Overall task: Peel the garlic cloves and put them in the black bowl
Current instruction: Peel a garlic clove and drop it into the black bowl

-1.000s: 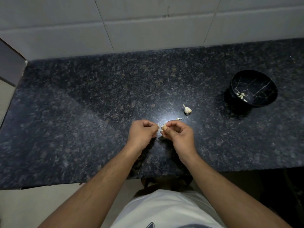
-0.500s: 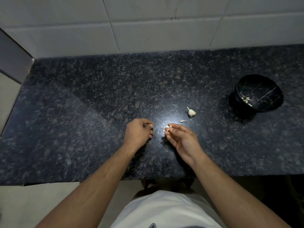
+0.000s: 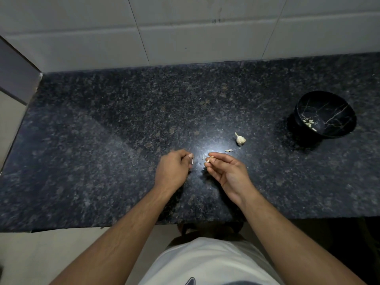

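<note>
Our right grip (image 3: 225,171) pinches a small garlic clove (image 3: 208,160) at its fingertips, palm up; the left grip (image 3: 174,168) is curled and pinches a strip of peel (image 3: 192,161). We should drop the peel, check the clove is bare, then carry it to the black bowl (image 3: 326,115) at two o'clock on the table (image 3: 102,140), where peeled cloves (image 3: 309,122) already lie. The remaining garlic piece (image 3: 240,139) waits at one o'clock.

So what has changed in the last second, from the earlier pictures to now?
The hands came apart: the left hand drew left pinching a bit of skin, the right hand keeps the garlic clove. The garlic bulb and black bowl lie as before.
</note>
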